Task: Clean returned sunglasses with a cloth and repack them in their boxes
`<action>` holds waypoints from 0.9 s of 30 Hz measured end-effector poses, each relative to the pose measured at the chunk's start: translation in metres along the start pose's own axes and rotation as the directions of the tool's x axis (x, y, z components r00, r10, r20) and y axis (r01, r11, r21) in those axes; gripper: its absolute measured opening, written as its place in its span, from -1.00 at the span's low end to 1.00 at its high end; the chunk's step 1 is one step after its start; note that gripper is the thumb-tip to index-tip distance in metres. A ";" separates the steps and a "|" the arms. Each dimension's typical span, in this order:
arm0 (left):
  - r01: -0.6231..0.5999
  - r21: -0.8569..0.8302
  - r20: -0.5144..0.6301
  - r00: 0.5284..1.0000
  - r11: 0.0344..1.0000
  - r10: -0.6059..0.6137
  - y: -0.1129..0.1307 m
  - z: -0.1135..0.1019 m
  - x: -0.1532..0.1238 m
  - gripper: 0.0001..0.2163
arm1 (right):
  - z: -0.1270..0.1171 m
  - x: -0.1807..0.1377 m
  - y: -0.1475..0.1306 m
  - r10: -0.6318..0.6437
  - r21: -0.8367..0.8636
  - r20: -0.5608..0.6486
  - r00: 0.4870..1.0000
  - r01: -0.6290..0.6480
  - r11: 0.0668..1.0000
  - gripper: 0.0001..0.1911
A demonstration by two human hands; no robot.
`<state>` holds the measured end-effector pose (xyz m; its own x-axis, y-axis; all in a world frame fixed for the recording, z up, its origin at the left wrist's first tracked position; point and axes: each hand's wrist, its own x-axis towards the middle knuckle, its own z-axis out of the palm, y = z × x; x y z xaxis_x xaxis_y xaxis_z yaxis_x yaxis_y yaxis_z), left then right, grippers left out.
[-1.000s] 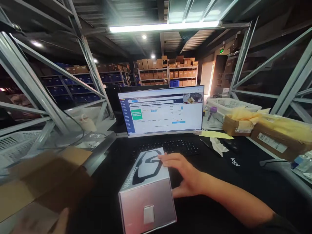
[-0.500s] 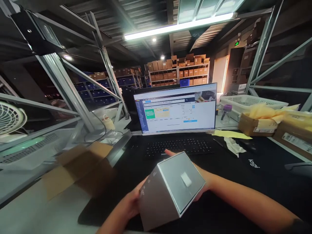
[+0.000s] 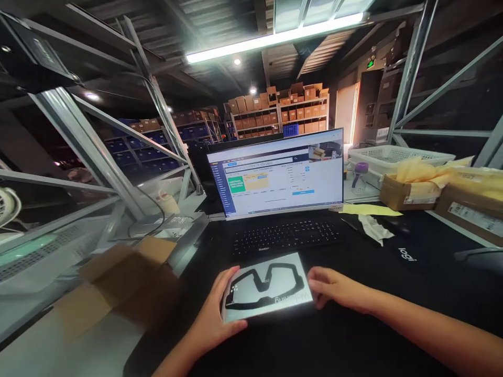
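Observation:
A light grey product box (image 3: 261, 283), with a black angular frame-like shape and lettering printed on its top face, lies over the black desk mat, in front of the keyboard (image 3: 286, 235). My left hand (image 3: 222, 309) grips its left end, with thumb and fingers on opposite edges. At the box's right end, my right hand (image 3: 328, 287) has its fingers curled against the edge; the fingertips are partly hidden. To the left stands a brown cardboard box (image 3: 129, 283) with its flaps open, blurred.
A monitor (image 3: 275, 178) stands behind the keyboard. On the right are a crumpled white tissue (image 3: 375, 229), a yellow paper strip (image 3: 369, 210), cartons with yellow packing (image 3: 411, 193) and a white basket (image 3: 401, 157). A purple-capped bottle (image 3: 359, 175) stands near the monitor.
The product box has been turned from a raised, end-up pose to lying flatter, its printed face now up. My right hand has moved to its right edge. The view has shifted slightly.

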<state>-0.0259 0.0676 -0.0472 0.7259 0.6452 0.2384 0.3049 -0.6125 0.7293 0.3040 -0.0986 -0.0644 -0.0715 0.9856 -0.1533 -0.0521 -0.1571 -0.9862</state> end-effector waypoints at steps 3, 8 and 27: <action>-0.042 0.056 0.062 0.997 0.998 0.039 0.009 0.006 -0.003 -0.02 | 0.001 -0.004 0.012 0.075 -0.021 0.071 0.995 -0.074 0.997 -0.26; -0.015 0.089 0.124 0.992 0.996 0.004 0.014 0.010 0.003 -0.02 | -0.001 -0.002 0.019 0.086 -0.030 0.053 0.995 -0.084 0.996 -0.29; 0.268 0.237 -0.112 0.962 0.934 -0.248 -0.053 -0.085 -0.042 -0.14 | -0.118 -0.030 -0.008 0.167 -0.454 0.055 0.984 -0.125 0.882 -0.63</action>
<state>-0.1246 0.1117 -0.0411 0.5539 0.8238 0.1206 0.6255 -0.5073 0.5928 0.4245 -0.1191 -0.0590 -0.1344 0.9404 -0.3125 0.4150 -0.2330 -0.8795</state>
